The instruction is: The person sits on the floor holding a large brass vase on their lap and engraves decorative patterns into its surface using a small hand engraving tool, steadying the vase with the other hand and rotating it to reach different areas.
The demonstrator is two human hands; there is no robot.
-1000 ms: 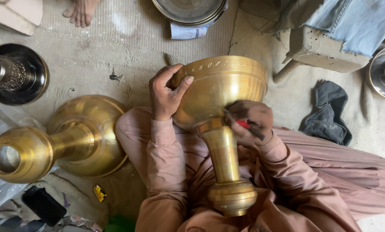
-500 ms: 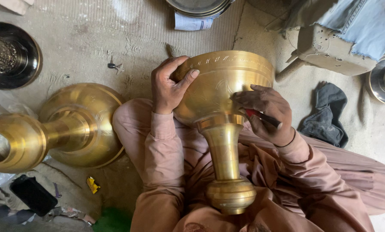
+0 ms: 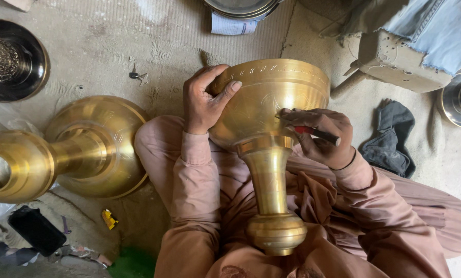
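Two hands work on one brass vessel (image 3: 269,139), a wide-bowled piece with a long stem that lies across the person's lap, bowl away from the body and foot toward it. The left hand (image 3: 203,100) is clamped over the bowl's rim, fingers outside and thumb pressed on the wall, steadying it. The right hand (image 3: 320,135) is closed around a thin red-and-black marking tool (image 3: 315,132), held like a pen, its tip touching the bowl's side where faint lines already show.

The floor carries the rest: a second brass vessel (image 3: 71,152) lies on its side toward the left edge, a dark metal dish (image 3: 11,59) sits in the far left corner, a grey cloth (image 3: 390,139) lies crumpled toward the right edge, and a black phone-like slab (image 3: 36,230) rests near the lower left corner.

As I judge it, the risk is a slip. The bowl is round and polished and rests only on cloth-covered legs, so if the left hand's hold loosens it could roll, and the tool's tip could skate off its line and mar the surface.
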